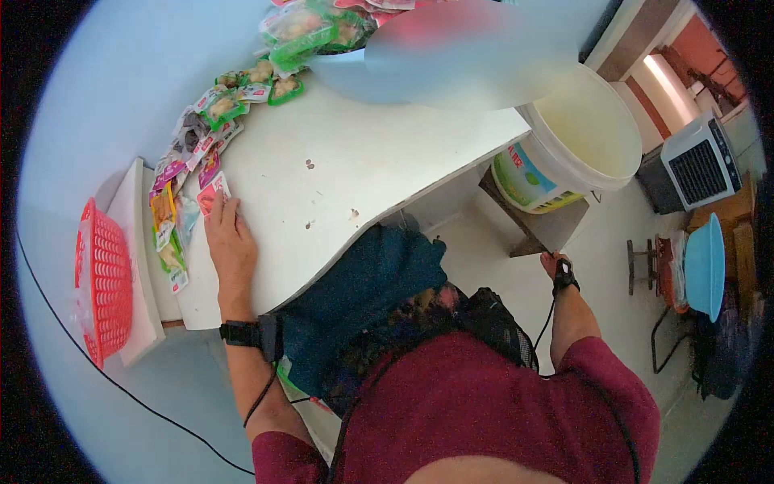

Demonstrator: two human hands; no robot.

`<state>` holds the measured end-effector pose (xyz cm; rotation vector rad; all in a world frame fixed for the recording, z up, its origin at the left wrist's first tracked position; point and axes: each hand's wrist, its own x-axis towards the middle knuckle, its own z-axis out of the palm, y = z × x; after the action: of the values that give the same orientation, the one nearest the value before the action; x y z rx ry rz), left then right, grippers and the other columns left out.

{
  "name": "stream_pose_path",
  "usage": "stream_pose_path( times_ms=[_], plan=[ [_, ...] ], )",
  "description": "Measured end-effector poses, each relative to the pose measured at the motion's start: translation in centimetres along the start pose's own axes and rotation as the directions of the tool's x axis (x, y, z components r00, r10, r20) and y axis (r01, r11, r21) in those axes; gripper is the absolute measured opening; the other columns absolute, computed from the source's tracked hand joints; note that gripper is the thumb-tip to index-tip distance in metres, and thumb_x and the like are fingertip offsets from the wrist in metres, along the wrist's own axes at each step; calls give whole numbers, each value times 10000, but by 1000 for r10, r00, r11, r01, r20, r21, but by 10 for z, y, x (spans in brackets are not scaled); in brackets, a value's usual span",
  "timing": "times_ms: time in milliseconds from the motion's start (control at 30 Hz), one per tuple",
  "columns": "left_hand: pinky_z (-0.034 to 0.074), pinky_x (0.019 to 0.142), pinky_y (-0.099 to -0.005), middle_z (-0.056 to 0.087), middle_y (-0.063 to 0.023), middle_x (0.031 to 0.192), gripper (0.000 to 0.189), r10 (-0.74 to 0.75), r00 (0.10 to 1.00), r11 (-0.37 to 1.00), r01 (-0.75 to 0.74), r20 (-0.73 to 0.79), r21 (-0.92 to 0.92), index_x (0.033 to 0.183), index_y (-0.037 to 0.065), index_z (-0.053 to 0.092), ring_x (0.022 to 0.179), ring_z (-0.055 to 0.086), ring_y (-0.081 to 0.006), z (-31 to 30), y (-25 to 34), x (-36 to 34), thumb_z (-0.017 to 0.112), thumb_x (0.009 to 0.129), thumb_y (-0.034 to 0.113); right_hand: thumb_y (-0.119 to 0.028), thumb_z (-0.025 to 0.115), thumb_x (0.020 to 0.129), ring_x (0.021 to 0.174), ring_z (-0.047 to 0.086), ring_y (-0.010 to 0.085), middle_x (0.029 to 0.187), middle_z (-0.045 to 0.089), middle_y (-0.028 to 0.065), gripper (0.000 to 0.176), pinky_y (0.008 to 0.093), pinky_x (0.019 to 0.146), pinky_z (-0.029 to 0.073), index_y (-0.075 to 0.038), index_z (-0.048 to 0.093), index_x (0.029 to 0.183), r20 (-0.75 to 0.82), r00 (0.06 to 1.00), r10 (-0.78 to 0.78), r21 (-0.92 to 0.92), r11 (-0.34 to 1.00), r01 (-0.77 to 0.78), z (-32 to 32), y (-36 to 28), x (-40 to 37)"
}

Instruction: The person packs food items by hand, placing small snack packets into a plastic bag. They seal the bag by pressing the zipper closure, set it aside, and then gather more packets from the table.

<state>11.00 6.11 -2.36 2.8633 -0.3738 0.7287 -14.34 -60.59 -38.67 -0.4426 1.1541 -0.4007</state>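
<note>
My left hand (231,248) lies near the left end of the white table (322,169). Its fingertips touch a small red-and-white packet (213,194) at the end of a row of packets. Colourful snack packets (164,211) run along the table's left edge, and green-trimmed packs (224,107) lie further up. My right hand (553,263) hangs low at the right, beside the edge of a brown stool (556,230); its fingers are mostly hidden, so what it holds, if anything, cannot be made out.
A large white bucket (536,173) stands on the stool. A red basket (109,282) is at the far left. To the right are an air cooler (700,165) and a blue basin (705,266). A blurred patch covers the table's far side. Black cables run along both arms.
</note>
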Motion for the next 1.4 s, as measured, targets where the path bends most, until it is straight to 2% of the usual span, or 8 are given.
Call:
stream_pose_path(
  times_ms=[100, 200, 267, 467, 733, 1233, 1333, 1400],
  plan=[
    [350, 1052, -446, 484, -208, 1351, 301, -6, 1000, 1000, 6, -10, 18, 1151, 20, 588, 1216, 467, -384, 1, -1, 0, 500, 863, 22, -217, 539, 887, 747, 603, 392, 818, 574, 219, 231, 459, 717, 490, 13, 546, 903, -20, 988, -154, -456, 881, 128, -2, -8, 12],
    [363, 1042, -437, 481, -205, 1356, 292, -33, 999, 999, 33, -2, 2, 1140, 30, 594, 1209, 472, -382, 1, 2, 0, 500, 863, 22, -297, 604, 873, 784, 616, 346, 916, 632, 202, 391, 420, 713, 470, 44, 593, 1063, 124, 782, -611, -986, 12, 166, 27, -50, -14],
    [370, 1034, -438, 482, -207, 1355, 288, -21, 1000, 1000, 21, -11, 11, 1137, 33, 595, 1205, 473, -384, 2, 0, 1, 499, 866, 26, -256, 622, 877, 901, 606, 328, 995, 633, 186, 357, 427, 784, 458, 24, 599, 1097, 390, 193, -900, -829, -252, 500, 83, -58, -106],
    [376, 1027, -441, 488, -212, 1348, 286, 0, 1000, 1000, 0, -9, 19, 1141, 30, 589, 1198, 473, -394, 2, -1, -1, 495, 872, 32, -200, 754, 777, 1126, 533, 345, 1179, 584, 176, 532, 447, 986, 384, -17, 536, 1226, 710, -434, -555, -352, -813, 464, 204, -97, -286],
    [336, 1069, -440, 475, -228, 1365, 297, 6, 1000, 1000, -6, -6, -18, 1176, 13, 579, 1256, 447, -381, 2, -5, 0, 484, 899, 64, -196, 790, 678, 1127, 518, 326, 1132, 582, 132, 660, 546, 1030, 297, -75, 488, 1252, 968, -1, -250, -222, -865, 450, 266, -89, -283],
    [373, 1017, -460, 500, -226, 1325, 277, 46, 997, 998, -48, -69, -27, 1123, 6, 591, 1189, 485, -386, 4, -5, -2, 507, 860, 28, -156, 782, 663, 983, 545, 378, 971, 587, 178, 479, 504, 965, 371, -40, 548, 1065, 977, -151, -152, -52, -853, 520, 232, -117, -272],
    [376, 1012, -468, 506, -232, 1316, 282, 54, 995, 998, -56, -84, -12, 1127, 6, 584, 1185, 486, -395, 8, -10, -2, 510, 856, 27, -150, 779, 674, 1013, 545, 369, 1043, 588, 176, 478, 487, 973, 379, -54, 561, 1088, 947, 250, -204, -297, -855, 425, 242, -116, -288],
    [377, 1013, -467, 507, -236, 1315, 278, 51, 994, 998, -55, -96, -35, 1122, 6, 583, 1184, 486, -402, 7, -8, -2, 510, 854, 26, -126, 770, 683, 1044, 542, 366, 1102, 579, 174, 476, 471, 966, 394, -54, 568, 1108, 975, 94, -199, -220, -859, 462, 246, -108, -306]
  ],
)
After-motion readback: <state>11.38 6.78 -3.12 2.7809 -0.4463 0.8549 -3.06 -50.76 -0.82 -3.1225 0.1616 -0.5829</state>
